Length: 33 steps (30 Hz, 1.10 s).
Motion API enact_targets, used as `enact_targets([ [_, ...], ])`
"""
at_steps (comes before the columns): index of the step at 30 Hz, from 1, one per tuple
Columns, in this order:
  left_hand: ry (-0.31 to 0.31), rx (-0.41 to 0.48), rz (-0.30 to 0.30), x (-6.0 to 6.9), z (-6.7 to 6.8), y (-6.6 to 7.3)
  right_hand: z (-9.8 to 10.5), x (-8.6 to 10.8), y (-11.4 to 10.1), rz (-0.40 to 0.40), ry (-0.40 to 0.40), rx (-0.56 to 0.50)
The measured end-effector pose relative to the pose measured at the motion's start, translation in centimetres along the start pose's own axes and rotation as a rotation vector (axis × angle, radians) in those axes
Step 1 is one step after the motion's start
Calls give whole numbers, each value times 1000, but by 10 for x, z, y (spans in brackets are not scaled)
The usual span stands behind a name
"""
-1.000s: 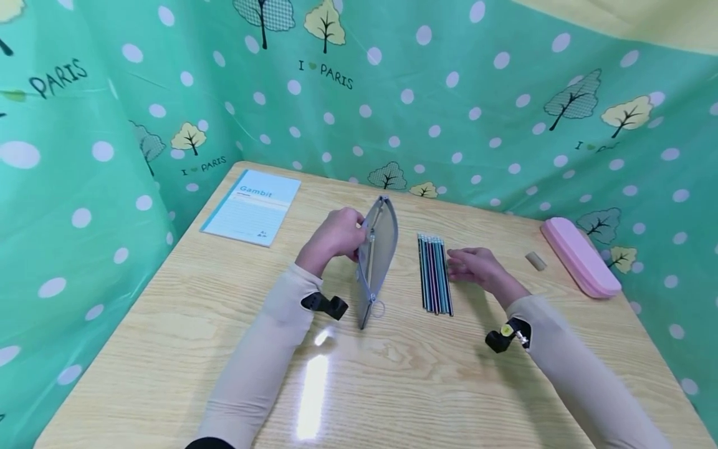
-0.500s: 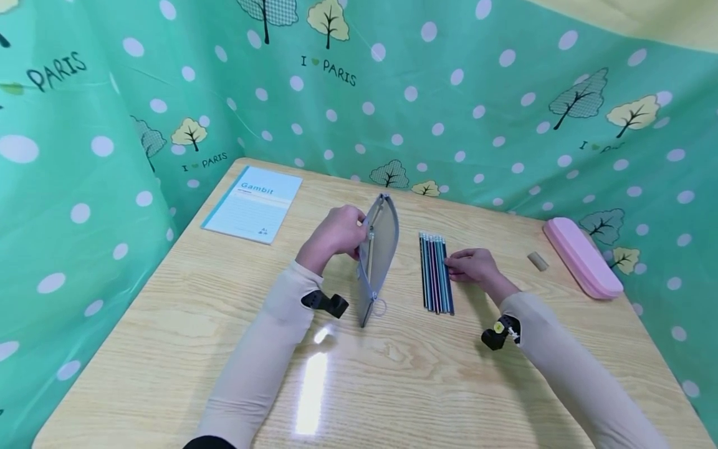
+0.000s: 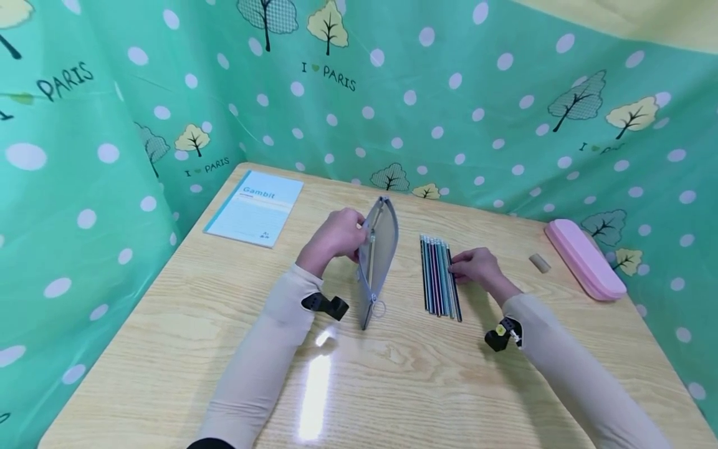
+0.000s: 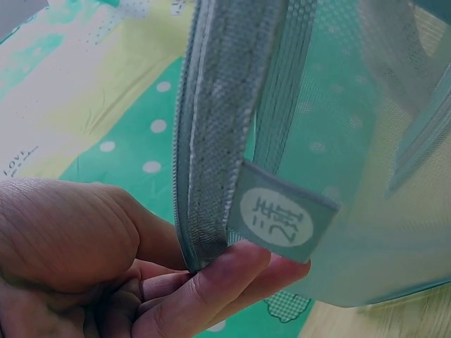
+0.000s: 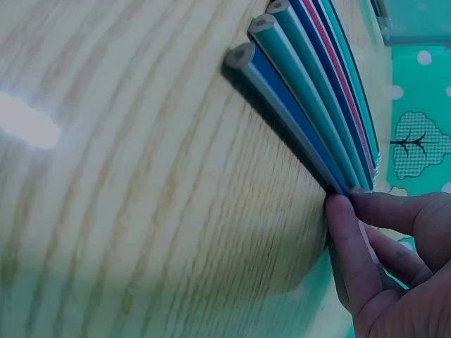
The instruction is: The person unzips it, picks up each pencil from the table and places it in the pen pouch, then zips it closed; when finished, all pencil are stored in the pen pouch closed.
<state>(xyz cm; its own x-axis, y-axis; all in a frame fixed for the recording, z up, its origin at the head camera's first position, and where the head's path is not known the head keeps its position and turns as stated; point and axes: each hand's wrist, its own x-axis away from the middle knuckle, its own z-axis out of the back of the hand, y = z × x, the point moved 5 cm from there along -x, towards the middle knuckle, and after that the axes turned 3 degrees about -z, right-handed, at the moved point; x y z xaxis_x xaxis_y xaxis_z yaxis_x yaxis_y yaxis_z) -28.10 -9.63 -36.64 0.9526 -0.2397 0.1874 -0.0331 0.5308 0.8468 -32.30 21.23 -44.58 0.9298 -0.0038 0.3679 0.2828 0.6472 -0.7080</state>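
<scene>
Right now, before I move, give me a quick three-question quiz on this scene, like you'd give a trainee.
1. Multiple choice: what does the left hand hold?
(a) the pink pencil case
(b) the zippered mesh pouch
(c) the small tan block

2. True or false: the right hand touches the rightmost pencil of the row, as seen from the head camera.

3. Fill in: the large title on the notebook reads ____.

Key: 1. b; 2. true; 3. Gambit.

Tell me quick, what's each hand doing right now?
Left hand: holding the open pouch by its edge.
Right hand: pinching the rightmost pencil of the row.
</scene>
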Motion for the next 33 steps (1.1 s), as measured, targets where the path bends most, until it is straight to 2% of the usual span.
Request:
enact_targets([
  [3, 4, -1, 6, 0, 0, -1, 0, 2, 1, 15, -2, 4],
  [5, 2, -6, 4, -1, -1, -1, 1, 3, 2, 15, -10, -38],
  [11, 6, -30, -6, 0, 0, 0, 5, 6, 2, -11, -68, -288],
  [20, 15, -27, -5, 1, 2, 2, 4, 15, -26, 40, -142, -544],
  [33, 16, 1, -3, 3, 1, 1, -22, 38, -61, 122, -168, -762],
])
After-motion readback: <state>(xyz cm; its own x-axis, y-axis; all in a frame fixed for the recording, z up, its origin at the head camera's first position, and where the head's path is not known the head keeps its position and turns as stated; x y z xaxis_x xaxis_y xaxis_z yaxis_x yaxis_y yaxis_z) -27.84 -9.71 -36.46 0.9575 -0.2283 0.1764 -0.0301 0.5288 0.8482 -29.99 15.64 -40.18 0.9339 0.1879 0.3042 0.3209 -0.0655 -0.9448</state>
